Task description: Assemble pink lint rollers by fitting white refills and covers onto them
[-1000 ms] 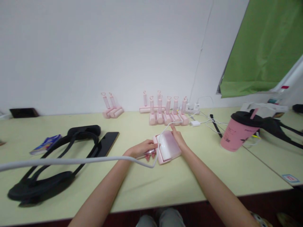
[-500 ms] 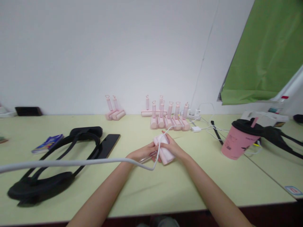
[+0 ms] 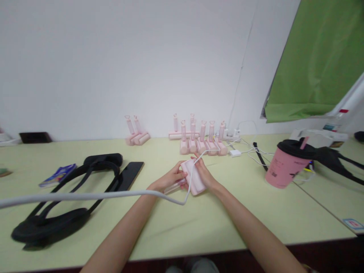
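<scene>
Both of my hands are closed around a pale pink, rounded block [image 3: 193, 177] just above the middle of the table. My left hand [image 3: 173, 177] grips its left side, thumb toward its face. A clear tube [image 3: 173, 187] sticks out below that hand, pointing to the lower left. Along the right edge, my right hand [image 3: 204, 172] wraps the block, with fingers at its top end. A white cable [image 3: 189, 189] passes in front of the block, close to the camera. Beyond my hands stand several similar pink blocks with upright clear tubes [image 3: 202, 146] and looped tops.
Two more pink pieces [image 3: 138, 138] lie by the wall. On the left are a black head strap [image 3: 51, 225], a phone [image 3: 129, 176] and a blue packet [image 3: 58, 175]. A pink cup [image 3: 287, 167], white cables and a charger [image 3: 234, 153] are to the right.
The pink block has turned in my hands, showing more of its broad face, and shifted slightly left. My right hand has moved to its right edge. The view has tilted slightly.
</scene>
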Motion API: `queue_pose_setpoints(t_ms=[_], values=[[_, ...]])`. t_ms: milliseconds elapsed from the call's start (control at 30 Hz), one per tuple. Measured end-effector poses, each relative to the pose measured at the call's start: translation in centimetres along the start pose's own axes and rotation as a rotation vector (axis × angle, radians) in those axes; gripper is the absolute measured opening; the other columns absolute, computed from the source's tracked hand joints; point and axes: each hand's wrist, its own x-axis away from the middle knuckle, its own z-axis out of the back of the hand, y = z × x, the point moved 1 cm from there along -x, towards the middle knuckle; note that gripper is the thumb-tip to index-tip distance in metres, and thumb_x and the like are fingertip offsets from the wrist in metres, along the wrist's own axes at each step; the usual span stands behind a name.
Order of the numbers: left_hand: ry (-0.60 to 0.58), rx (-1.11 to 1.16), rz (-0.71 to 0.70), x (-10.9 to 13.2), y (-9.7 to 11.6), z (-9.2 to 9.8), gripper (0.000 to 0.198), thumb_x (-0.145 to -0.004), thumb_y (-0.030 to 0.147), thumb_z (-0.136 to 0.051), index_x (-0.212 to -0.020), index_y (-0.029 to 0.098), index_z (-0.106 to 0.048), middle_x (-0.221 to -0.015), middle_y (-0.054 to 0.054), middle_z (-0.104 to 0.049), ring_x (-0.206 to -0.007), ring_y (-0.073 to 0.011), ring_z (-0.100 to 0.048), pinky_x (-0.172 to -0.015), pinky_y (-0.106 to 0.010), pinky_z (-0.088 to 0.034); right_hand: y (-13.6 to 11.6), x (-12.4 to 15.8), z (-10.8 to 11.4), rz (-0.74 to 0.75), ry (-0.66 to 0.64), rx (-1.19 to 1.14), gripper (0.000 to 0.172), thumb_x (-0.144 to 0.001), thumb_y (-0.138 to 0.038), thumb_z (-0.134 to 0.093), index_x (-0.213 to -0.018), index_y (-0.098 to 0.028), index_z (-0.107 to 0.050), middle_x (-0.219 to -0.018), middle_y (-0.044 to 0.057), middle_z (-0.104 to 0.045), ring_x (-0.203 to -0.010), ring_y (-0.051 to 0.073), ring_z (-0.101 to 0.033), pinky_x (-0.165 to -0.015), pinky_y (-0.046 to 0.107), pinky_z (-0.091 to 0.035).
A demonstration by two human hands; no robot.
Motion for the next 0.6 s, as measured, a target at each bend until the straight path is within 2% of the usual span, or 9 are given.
queue_pose_setpoints(t_ms=[100, 200, 267, 467, 600], values=[[0.051, -0.011, 0.000, 0.1, 0.5, 0.0, 0.058, -0.077, 0.038, -0.061, -0.125, 0.020, -0.033, -0.084, -0.004, -0.061, -0.061, -0.0144, -0.062, -0.052, -0.024, -0.048, -0.4, 0.0, 0.4, -0.017, 0.007, 0.077, 0.064, -0.072, -0.059, -0.055, -0.126, -0.030, -0.039, -0.127, 0.006, -0.047, -0.097, 0.019, -0.055, -0.082, 0.036, -0.047], [0.106, -0.017, 0.010, 0.1, 0.4, 0.3, 0.055, -0.078, 0.039, -0.060, -0.122, 0.018, -0.035, -0.085, -0.006, -0.062, -0.061, -0.0151, -0.062, -0.052, -0.026, -0.050, -0.9, 0.0, 1.1, -0.113, -0.093, 0.185, 0.062, -0.065, -0.050, -0.067, -0.117, -0.021, -0.049, -0.103, 0.007, -0.060, -0.081, 0.017, -0.057, -0.074, 0.033, -0.048], [0.114, -0.024, 0.024, 0.0, 0.2, 0.5, 0.055, -0.077, 0.039, -0.061, -0.121, 0.018, -0.035, -0.083, -0.006, -0.063, -0.061, -0.0154, -0.063, -0.053, -0.027, -0.052, -1.0, 0.0, 1.6, -0.136, -0.137, 0.217, 0.059, -0.064, -0.046, -0.069, -0.113, -0.018, -0.052, -0.095, 0.007, -0.062, -0.077, 0.016, -0.058, -0.071, 0.031, -0.049], [0.119, -0.082, 0.017, -0.3, -0.1, 1.0, 0.058, -0.077, 0.041, -0.060, -0.123, 0.016, -0.033, -0.074, -0.004, -0.064, -0.053, -0.0150, -0.062, -0.050, -0.026, -0.051, -1.0, 0.2, 1.7, -0.142, -0.128, 0.230, 0.065, -0.065, -0.044, -0.068, -0.122, -0.019, -0.048, -0.098, 0.007, -0.062, -0.077, 0.015, -0.057, -0.068, 0.029, -0.048], [0.167, -0.102, 0.011, -0.2, 0.4, 1.0, 0.059, -0.075, 0.039, -0.063, -0.122, 0.017, -0.036, -0.076, -0.002, -0.062, -0.051, -0.0135, -0.061, -0.048, -0.026, -0.051, -1.0, 0.1, 1.5, -0.087, -0.040, 0.274, 0.071, -0.062, -0.043, -0.071, -0.125, -0.019, -0.047, -0.108, 0.007, -0.060, -0.088, 0.018, -0.057, -0.079, 0.032, -0.047]])
